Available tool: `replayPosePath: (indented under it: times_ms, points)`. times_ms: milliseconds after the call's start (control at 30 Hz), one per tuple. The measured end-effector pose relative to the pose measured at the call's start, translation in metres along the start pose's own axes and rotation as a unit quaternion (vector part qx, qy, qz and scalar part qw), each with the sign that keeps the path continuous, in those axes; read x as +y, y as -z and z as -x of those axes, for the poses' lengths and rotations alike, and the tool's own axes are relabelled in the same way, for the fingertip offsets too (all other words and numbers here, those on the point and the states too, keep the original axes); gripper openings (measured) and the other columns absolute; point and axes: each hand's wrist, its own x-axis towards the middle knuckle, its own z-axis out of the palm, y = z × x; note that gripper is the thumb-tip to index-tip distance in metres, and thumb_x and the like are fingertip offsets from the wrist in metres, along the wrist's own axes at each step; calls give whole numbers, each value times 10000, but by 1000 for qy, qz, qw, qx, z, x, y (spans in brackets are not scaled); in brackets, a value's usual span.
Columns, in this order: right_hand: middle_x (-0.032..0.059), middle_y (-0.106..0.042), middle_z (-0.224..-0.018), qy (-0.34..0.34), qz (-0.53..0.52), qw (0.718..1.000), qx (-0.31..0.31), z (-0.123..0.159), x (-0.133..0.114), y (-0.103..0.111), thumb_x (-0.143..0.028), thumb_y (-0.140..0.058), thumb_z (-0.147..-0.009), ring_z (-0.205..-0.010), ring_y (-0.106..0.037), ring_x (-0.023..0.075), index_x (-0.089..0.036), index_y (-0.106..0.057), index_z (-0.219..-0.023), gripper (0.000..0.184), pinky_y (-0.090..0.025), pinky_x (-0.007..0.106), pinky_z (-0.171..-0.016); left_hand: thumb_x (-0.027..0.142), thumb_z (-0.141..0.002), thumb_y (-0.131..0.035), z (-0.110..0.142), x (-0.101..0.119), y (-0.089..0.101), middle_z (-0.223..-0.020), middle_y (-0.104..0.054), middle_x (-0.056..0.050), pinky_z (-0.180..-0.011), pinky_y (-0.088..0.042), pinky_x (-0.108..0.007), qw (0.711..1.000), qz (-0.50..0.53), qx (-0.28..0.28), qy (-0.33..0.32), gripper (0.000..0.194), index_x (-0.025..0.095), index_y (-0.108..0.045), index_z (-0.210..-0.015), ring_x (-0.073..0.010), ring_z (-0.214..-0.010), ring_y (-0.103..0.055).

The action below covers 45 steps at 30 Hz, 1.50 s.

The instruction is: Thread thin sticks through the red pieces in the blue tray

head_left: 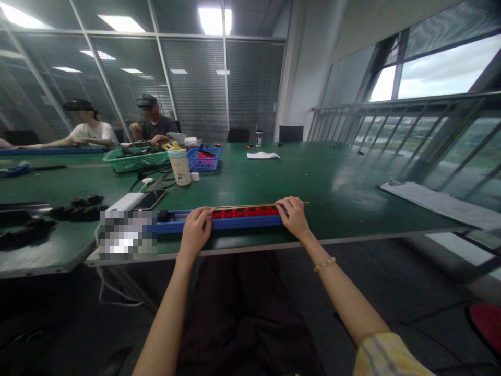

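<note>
A long, narrow blue tray (246, 223) lies along the near edge of the green table. Inside it sits a row of red blocks (234, 213) with dark parts on top, and a black piece (164, 215) is at its left end. A thin yellowish stick (250, 206) runs along the tray's far side. My left hand (197, 230) is closed at the tray's middle, fingertips pinching the stick's left part. My right hand (293, 216) pinches the stick over the tray's right end, and the tip (307, 202) pokes out beyond the fingers.
Behind the tray stand a cream tumbler (180, 166), a green basket (135, 161) and a blue basket (204, 163). A phone (151, 199), cables and black parts (78, 208) lie left. Papers (426, 201) rest at right. Two people sit across at far left.
</note>
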Motion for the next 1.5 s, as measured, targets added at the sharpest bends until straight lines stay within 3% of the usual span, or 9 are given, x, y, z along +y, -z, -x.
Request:
replayPosePath:
  times_ms: [500,933,1133,1500]
  points:
    - [83,-634,-956,-4,-24,998,53,1,-1,3,-303,-482,-967,-950,-562,238,-217,-684,-1008,223,-425,412,-896,168,-931,-438,0,-1,0,-1148,-664,-85,-1007,-477,-439,1000,-2,6,0,269,218,-627,-1115,-239,-1104,-601]
    - [53,-753,-913,-25,-87,990,109,0,-2,9,-338,-596,-933,-895,-680,223,-242,-733,-869,179,-484,421,-890,177,-933,-444,0,-2,-1,-1125,-660,-85,-1001,-485,-438,1000,-4,2,0,246,216,-605,-1115,-243,-1095,-598]
    - [56,-765,-950,-51,-94,985,137,0,-1,10,-343,-558,-949,-912,-691,232,-248,-724,-871,206,-477,445,-922,184,-923,-451,-1,0,-1,-1113,-656,-87,-998,-483,-449,1000,-5,-8,11,225,216,-589,-1097,-255,-1092,-595]
    - [70,-684,-938,-20,-23,994,102,1,3,3,-337,-495,-985,-932,-603,233,-248,-711,-989,234,-452,411,-879,191,-928,-441,0,-1,-1,-1138,-647,-90,-1010,-470,-447,1000,-8,-16,6,262,213,-575,-1152,-259,-1119,-582]
